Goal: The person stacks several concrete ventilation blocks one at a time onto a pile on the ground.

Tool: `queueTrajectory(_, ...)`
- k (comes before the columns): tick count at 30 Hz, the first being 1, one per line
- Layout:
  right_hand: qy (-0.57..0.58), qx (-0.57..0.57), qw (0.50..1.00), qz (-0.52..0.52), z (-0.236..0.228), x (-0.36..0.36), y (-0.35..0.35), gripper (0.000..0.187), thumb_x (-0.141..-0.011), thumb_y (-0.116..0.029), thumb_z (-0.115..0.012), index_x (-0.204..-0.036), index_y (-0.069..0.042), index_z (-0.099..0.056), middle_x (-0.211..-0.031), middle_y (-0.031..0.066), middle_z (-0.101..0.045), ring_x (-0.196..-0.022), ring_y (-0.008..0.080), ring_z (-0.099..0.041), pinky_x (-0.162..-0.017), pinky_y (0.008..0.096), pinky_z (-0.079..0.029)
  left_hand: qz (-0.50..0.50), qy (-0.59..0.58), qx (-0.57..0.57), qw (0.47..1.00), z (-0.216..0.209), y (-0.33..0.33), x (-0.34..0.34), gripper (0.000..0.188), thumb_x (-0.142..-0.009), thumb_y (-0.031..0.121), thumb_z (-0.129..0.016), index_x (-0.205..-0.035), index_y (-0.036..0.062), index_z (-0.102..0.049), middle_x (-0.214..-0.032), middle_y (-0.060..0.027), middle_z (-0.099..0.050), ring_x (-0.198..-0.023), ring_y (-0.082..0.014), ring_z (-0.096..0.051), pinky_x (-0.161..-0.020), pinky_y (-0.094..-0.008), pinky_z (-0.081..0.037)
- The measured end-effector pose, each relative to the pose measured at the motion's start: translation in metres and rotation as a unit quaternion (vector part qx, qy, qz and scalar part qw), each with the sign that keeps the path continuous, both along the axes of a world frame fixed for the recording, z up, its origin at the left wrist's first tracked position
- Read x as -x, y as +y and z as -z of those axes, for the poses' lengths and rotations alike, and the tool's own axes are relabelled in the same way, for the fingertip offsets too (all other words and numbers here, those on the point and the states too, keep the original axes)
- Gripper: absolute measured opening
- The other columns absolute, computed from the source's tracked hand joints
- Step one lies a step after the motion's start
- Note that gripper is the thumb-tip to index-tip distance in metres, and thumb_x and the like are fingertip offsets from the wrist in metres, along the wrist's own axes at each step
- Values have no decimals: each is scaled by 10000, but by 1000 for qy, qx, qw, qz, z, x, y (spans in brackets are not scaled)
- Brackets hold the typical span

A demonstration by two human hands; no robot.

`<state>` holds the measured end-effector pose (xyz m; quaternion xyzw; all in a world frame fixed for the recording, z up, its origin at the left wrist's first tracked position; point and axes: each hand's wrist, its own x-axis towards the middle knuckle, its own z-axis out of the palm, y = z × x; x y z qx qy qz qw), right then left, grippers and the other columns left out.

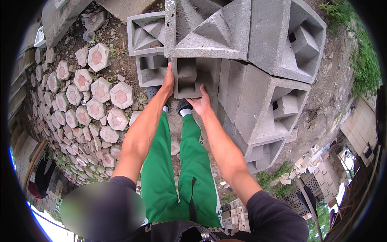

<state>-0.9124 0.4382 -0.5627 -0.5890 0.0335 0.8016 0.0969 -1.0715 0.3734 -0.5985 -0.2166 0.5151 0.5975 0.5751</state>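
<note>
A grey, hollow concrete block [209, 74] stands in front of my feet, its square opening toward me and a stepped shape inside. My left hand [168, 82] presses flat along the block's left side, fingers pointing away from me. At the near right corner my right hand [201, 101] grips the rim, the thumb up over the edge and the fingers at the underside. The block's far edge meets a larger concrete block [207, 52] with a pyramid-shaped inside. On the left, beside my left hand, sits a smaller hollow block [153, 74].
More hollow blocks [266, 105] are stacked close on the right. Hexagonal pavers [121, 95] with reddish centres cover the ground at left, several piled up. My dark shoes [184, 105] stand right by the block. Green plants [369, 56] grow at the far right.
</note>
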Motion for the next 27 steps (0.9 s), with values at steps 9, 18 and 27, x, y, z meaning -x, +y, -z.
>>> queueTrajectory(9, -66, 3, 984, -168, -57, 8, -15, 727, -922, -463, -548, -1444, -51, -254, -1447, 167, -386, -1326, 334, -381, -1039, 542, -366, 38, 94, 111, 989, -57, -15, -32, 786, -958, 615, -265, -1444, -1, -318, -1456, -134, -391, -1348, -237, -326, -1125, -350, -181)
queueTrajectory(18, -33, -64, 973, -221, -191, -27, -30, 612, -933, -402, -550, -1421, -107, -326, -1407, 115, -459, -1276, 297, -443, -1011, 524, -371, 270, 25, 90, 958, -224, -66, -90, 859, -909, 657, -370, -1468, 22, -221, -1472, -216, -342, -1364, -353, -328, -1106, -531, -222)
queueTrajectory(27, 39, -208, 944, -253, -332, -88, -29, 603, -958, -411, -500, -1426, -78, -318, -1429, 126, -435, -1291, 293, -437, -1034, 495, -372, 348, 179, 22, 920, -316, -78, -135, 495, -957, 463, -457, -1073, -4, -573, -956, -120, -649, -769, -185, -625, -663, -329, -501)
